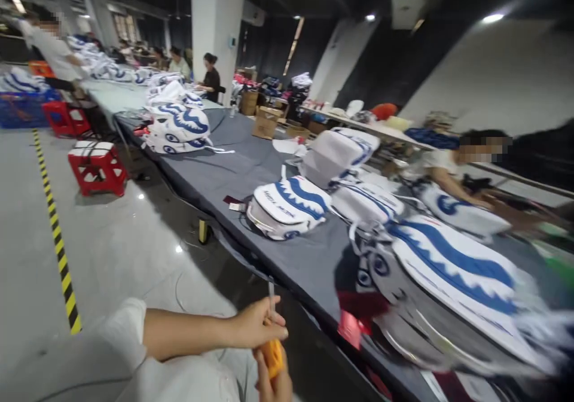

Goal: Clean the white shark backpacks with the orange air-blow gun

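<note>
My left hand (pixel 262 325) reaches in from the left at the bottom centre, its fingers closed around a thin grey strip (pixel 271 293) that sticks up. Just below it, my right hand (pixel 274 381) is wrapped round an orange object (pixel 271 357), which lies close to the left fingers. Whether strip and orange object are one piece is unclear. Both hands are in front of the table's near edge. Beyond them a white and blue backpack (pixel 287 204) lies on the grey table (pixel 237 133). A larger, blurred backpack (pixel 448 282) lies at the right.
More backpacks (pixel 177 127) are piled farther along the table. A person (pixel 442 168) works across it at the right; others sit or stand in the background. A red stool (pixel 97 168) and striped floor tape (pixel 56 234) are at the left. A cardboard box (pixel 266 122) stands behind.
</note>
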`<action>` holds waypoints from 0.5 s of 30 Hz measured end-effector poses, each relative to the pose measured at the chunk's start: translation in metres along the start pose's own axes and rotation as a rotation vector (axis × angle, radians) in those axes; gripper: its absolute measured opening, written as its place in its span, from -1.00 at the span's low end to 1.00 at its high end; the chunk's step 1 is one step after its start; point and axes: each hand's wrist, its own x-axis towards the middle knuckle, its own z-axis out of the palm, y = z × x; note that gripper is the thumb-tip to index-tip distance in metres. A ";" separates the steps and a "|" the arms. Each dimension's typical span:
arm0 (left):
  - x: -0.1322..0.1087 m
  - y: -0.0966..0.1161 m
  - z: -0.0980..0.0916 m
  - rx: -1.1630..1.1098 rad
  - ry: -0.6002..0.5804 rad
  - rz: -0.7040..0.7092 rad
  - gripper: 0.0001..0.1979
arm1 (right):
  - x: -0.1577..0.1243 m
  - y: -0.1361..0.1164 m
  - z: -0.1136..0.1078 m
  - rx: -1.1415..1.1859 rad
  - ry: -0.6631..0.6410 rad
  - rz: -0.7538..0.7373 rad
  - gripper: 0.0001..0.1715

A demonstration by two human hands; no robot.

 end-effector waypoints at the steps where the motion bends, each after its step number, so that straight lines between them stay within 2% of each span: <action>1: 0.005 0.003 -0.035 -0.108 0.079 -0.004 -0.39 | 0.014 -0.007 0.040 -0.046 -0.062 -0.051 -0.15; 3: 0.013 0.019 -0.100 -0.272 0.222 0.047 -0.58 | 0.041 -0.024 0.115 -0.095 -0.155 -0.158 -0.25; 4: 0.017 0.029 -0.130 -0.334 0.287 0.084 -0.60 | 0.056 -0.033 0.147 -0.101 -0.190 -0.210 -0.31; 6: 0.022 0.046 -0.186 -0.411 0.382 0.148 -0.56 | 0.086 -0.051 0.198 -0.126 -0.283 -0.283 -0.43; 8: 0.027 0.052 -0.240 -0.378 0.450 0.184 -0.50 | 0.118 -0.067 0.235 -0.173 -0.419 -0.293 -0.45; 10: 0.032 0.048 -0.291 -0.271 0.533 0.186 -0.47 | 0.152 -0.078 0.267 -0.160 -0.519 -0.263 -0.41; 12: 0.039 0.040 -0.341 -0.163 0.660 0.182 -0.48 | 0.188 -0.083 0.300 -0.045 -0.524 -0.176 -0.35; 15: 0.057 0.036 -0.415 -0.026 0.833 0.174 -0.56 | 0.253 -0.089 0.353 0.146 -0.424 0.007 -0.24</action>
